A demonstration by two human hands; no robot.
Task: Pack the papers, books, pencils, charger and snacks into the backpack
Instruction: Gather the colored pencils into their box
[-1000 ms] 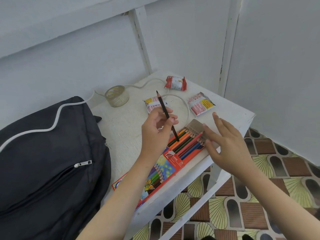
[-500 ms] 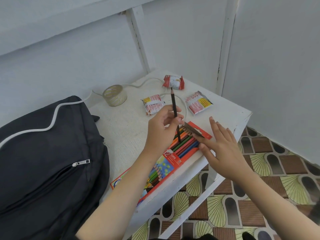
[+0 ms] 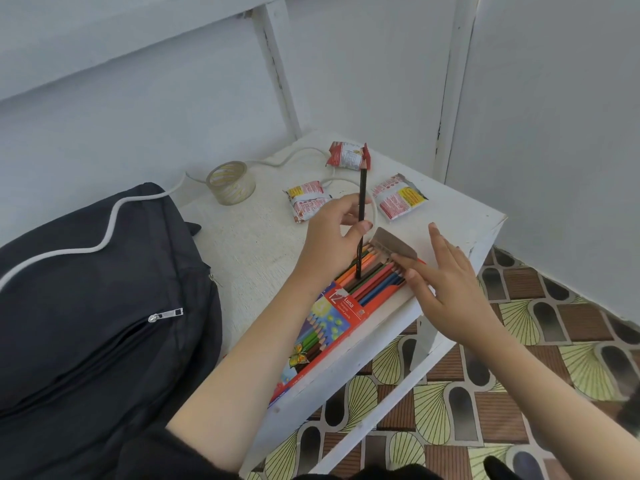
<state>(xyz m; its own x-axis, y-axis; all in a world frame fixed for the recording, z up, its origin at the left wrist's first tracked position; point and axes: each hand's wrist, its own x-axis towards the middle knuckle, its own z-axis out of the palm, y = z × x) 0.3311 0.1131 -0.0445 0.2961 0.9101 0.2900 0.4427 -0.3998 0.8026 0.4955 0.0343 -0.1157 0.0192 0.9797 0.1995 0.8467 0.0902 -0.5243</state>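
Note:
My left hand (image 3: pixel 329 237) grips a dark pencil (image 3: pixel 362 199) nearly upright, its lower end down among the coloured pencils in the open red pencil box (image 3: pixel 346 306) at the table's front edge. With fingers spread, my right hand (image 3: pixel 446 289) rests on the box's open end and holds back its brown flap (image 3: pixel 394 245). The black backpack (image 3: pixel 86 306) lies at the left, its zippers closed. Three red-and-white snack packets (image 3: pixel 308 202) (image 3: pixel 348 155) (image 3: pixel 398 199) lie at the back of the table. A white charger cable (image 3: pixel 104 237) runs over the backpack and loops between the snacks.
A roll of clear tape (image 3: pixel 231 183) stands at the back left of the small white table (image 3: pixel 256 244). White walls close in behind and to the right. Patterned floor tiles (image 3: pixel 519 358) lie below the table's front edge.
My left hand has turned the dark pencil from slanted to nearly upright and lowered its end into the box. My right hand has shifted a little along the box's open end.

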